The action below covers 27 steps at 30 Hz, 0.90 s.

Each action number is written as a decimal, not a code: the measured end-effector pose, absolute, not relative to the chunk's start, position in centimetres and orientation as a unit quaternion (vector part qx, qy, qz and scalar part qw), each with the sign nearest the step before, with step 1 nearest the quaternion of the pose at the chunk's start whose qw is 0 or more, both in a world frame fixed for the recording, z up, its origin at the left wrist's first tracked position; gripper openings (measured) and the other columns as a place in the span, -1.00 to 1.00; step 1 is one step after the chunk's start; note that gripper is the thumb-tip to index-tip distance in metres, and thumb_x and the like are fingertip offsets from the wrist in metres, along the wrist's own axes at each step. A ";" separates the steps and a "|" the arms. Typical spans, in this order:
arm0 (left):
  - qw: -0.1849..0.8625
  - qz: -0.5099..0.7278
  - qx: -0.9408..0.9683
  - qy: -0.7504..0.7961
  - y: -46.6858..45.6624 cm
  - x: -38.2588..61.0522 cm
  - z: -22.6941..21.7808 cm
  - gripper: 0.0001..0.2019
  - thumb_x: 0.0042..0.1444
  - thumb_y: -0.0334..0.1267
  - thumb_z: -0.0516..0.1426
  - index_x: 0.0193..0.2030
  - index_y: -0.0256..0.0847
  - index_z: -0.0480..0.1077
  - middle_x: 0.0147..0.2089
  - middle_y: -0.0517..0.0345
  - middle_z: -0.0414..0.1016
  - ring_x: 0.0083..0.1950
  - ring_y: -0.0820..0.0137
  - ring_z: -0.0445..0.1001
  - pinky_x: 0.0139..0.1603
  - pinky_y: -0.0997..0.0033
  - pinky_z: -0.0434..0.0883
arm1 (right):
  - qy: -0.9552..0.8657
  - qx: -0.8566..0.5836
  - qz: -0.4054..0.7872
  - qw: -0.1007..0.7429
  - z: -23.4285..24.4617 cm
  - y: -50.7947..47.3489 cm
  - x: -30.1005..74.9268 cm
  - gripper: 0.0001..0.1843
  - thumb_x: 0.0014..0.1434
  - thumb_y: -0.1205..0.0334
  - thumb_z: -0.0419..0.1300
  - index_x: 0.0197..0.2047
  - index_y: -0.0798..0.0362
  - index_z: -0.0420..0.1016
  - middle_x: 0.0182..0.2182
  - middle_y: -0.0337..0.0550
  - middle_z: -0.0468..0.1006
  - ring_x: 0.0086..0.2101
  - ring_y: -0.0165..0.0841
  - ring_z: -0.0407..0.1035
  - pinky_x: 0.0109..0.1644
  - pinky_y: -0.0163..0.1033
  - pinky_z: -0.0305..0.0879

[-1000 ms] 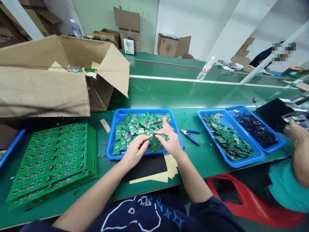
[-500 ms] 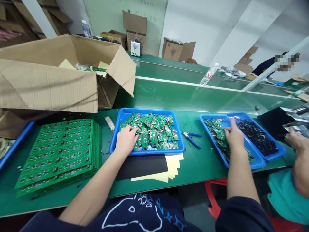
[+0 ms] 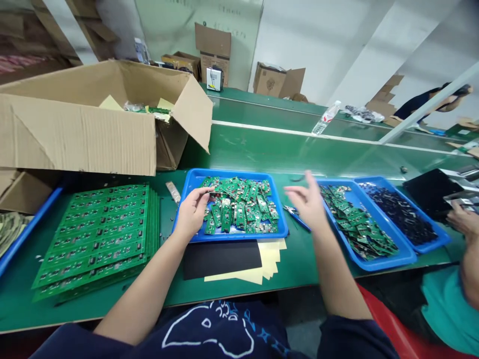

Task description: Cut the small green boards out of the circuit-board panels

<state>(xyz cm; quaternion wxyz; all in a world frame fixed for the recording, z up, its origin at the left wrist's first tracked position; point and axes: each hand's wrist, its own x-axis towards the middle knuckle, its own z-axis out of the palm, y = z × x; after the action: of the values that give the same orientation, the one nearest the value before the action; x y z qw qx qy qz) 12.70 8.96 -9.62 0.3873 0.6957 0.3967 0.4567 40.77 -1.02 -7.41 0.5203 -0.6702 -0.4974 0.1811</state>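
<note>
Near the front edge of the bench (image 3: 299,281), the left hand (image 3: 192,212) pinches at circuit boards (image 3: 239,207) in a blue tray (image 3: 239,237), though whether it grips one is hard to tell. The right hand (image 3: 307,202) hangs open and empty just beside pliers (image 3: 295,218).

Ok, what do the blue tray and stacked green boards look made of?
The blue tray looks like moulded plastic: smooth, glossy, rounded corners. The stacked green boards look like coated fibreglass circuit board, slightly shiny, with small dark parts mounted; the core doesn't show.
</note>
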 end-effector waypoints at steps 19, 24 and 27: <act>0.701 0.476 0.352 0.398 6.9 14.6 -9.4 -0.72 -0.14 -0.12 0.23 -0.32 -0.25 0.39 -0.38 0.18 0.47 -0.32 0.44 0.43 -0.29 0.45 0.32 | -0.471 -0.515 0.385 0.603 -11.1 2.2 28.2 -0.22 0.03 0.12 0.22 0.27 -0.13 -0.01 -0.12 -0.09 0.33 -0.13 -0.31 0.29 -0.03 -0.16 0.31; 0.689 0.463 0.366 0.421 7.7 14.2 -9.1 -0.79 -0.10 -0.16 0.17 -0.36 -0.24 0.36 -0.57 0.27 0.37 -0.43 0.42 0.41 -0.28 0.37 0.32 | -0.498 -0.528 0.334 0.602 -10.9 1.9 29.5 -0.65 0.15 0.00 0.07 -0.06 -0.08 0.47 -0.04 -0.06 0.25 0.00 -0.27 0.21 0.10 -0.09 0.21; 0.661 0.406 0.468 0.425 7.2 14.1 -9.1 -0.77 -0.15 -0.21 0.23 -0.33 -0.26 0.40 -0.54 0.27 0.38 -0.43 0.45 0.37 -0.28 0.42 0.30 | -0.514 -0.468 0.407 0.593 -10.9 1.6 29.2 -0.67 0.16 -0.02 0.07 -0.11 -0.09 0.50 -0.01 -0.07 0.28 0.06 -0.24 0.19 0.13 -0.07 0.19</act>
<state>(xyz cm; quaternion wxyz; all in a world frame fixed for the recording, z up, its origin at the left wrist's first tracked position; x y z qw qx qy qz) 14.12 7.22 -9.07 0.6605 0.4675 0.4246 0.4060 29.18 1.57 -10.93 0.5926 -0.4683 -0.5140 0.4066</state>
